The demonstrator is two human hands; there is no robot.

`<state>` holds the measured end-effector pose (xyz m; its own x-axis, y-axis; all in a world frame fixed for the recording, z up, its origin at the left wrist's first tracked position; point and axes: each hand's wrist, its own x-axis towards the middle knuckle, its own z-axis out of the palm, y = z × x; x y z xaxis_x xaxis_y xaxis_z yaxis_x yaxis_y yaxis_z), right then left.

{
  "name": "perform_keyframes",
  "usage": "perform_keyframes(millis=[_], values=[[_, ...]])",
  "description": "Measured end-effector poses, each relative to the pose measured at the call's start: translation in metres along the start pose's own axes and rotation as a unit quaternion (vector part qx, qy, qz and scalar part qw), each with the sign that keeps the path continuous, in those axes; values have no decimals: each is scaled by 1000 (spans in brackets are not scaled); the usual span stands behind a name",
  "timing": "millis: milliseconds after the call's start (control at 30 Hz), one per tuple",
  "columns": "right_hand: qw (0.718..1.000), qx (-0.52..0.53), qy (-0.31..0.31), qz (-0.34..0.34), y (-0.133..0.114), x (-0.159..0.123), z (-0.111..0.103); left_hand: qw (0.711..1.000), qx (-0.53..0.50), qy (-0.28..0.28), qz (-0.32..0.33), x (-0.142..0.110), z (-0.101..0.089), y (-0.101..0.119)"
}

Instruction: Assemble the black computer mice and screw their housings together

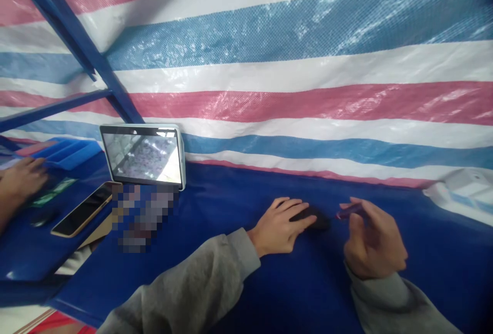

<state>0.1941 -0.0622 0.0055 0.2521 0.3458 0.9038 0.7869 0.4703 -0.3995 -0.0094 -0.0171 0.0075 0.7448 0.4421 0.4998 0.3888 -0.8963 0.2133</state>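
"What's sitting on the desk (435, 252)?"
"A tablet (142, 157) is showing a picture, a phone (85, 211) is lying near it, and a blue tray (73, 152) is sitting farther left."
"And behind?"
"A striped sheet (269, 105) is hanging past a blue frame (119, 95)."

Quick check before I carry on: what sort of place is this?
Probably a makeshift work booth: striped plastic sheeting forms the backdrop, a blue metal frame shows at left, and another person's hand is near a blue compartment tray beyond the blue tabletop.
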Motion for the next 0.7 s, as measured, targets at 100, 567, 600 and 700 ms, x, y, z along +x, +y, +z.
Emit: perform_keyframes(millis=[100,567,600,700], values=[[999,5,37,-22,-3,3,4,1000,3,-7,0,0,1,0],[999,6,30,-39,-8,7,1,1000,-1,15,-3,-3,1,-2],[999,-3,30,-43,-7,8,1,1000,-4,13,2,-3,1,-2],[998,-30,23,-59,-4,9,-1,1000,-9,10,-3,-3,0,-3]])
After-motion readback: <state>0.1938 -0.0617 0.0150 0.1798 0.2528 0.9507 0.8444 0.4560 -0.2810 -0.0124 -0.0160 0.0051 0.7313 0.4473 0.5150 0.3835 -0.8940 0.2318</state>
